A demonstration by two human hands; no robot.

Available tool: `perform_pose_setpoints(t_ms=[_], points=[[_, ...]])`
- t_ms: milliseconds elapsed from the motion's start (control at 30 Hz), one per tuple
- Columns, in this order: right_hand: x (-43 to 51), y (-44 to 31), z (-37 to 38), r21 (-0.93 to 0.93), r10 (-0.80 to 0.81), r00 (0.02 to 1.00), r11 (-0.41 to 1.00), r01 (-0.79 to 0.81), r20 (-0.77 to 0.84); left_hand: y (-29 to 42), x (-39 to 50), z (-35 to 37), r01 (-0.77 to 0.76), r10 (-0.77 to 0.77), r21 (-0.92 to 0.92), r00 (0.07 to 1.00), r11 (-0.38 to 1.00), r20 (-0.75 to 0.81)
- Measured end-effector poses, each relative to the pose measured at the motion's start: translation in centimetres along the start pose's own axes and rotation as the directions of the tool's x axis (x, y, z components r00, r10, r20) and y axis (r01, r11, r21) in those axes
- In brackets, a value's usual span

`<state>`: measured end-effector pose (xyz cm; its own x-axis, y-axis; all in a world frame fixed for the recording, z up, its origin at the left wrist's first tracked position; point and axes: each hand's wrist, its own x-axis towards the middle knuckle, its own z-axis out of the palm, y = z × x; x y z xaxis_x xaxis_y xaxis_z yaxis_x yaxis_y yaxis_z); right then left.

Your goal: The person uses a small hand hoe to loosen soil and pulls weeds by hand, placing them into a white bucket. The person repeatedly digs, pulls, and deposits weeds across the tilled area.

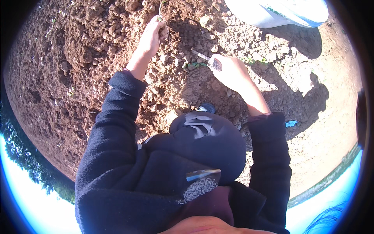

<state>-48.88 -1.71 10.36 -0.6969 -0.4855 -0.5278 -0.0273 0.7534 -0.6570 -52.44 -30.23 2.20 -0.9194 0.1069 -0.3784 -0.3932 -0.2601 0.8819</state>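
Note:
My left hand (153, 34) is closed around a thin uprooted plant (160, 18). A few small green leaves show above the fist, and thread-like roots hang below it. In my right hand (233, 71) is a small hand tool (215, 64) with a thick, speckled dark end and a narrow shaft (200, 54) pointing up and to the left. What kind of tool it is, I cannot tell. Low green leaves (195, 65) lie on the soil just left of the right hand. Both hands are above loose, cloddy brown soil (87, 55).
A white plastic container (260, 13) stands at the top right, partly out of frame. Several green weeds (254, 60) grow right of my right hand. A light-blue scrap (291, 123) lies beside my right sleeve. One shoe (207, 107) shows past my knee.

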Motion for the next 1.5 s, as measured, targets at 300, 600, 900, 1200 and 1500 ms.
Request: perform_pose_setpoints(t_ms=[300,600,900,1200,1500], points=[[-3.3,-1.0,-0.7,-0.072,-0.174,0.971,0.984,0.164,-0.163,-0.8,2.7,5.2,-0.109,0.258,0.889,0.966,0.444,-0.011],[-9.7,-0.9,-3.7,0.186,0.250,0.958,0.957,-0.222,-0.139,-1.0,4.7,7.2,-0.172,0.201,0.981,0.968,0.084,0.152],[-12.2,0.0,-2.9,0.411,0.283,0.904,0.901,-0.137,-0.320,-0.6,3.1,5.5,-0.035,0.189,0.788,0.976,0.615,-0.104],[-12.3,-0.8,-3.0,0.415,0.221,0.881,0.909,-0.031,-0.418,2.0,2.0,2.5,-0.149,0.182,0.171,0.963,0.974,-0.199],[-12.4,-1.6,-3.5,0.429,0.305,0.897,0.891,-0.150,-0.321,5.2,0.1,2.5,-0.200,0.342,0.476,0.911,0.857,-0.233]])
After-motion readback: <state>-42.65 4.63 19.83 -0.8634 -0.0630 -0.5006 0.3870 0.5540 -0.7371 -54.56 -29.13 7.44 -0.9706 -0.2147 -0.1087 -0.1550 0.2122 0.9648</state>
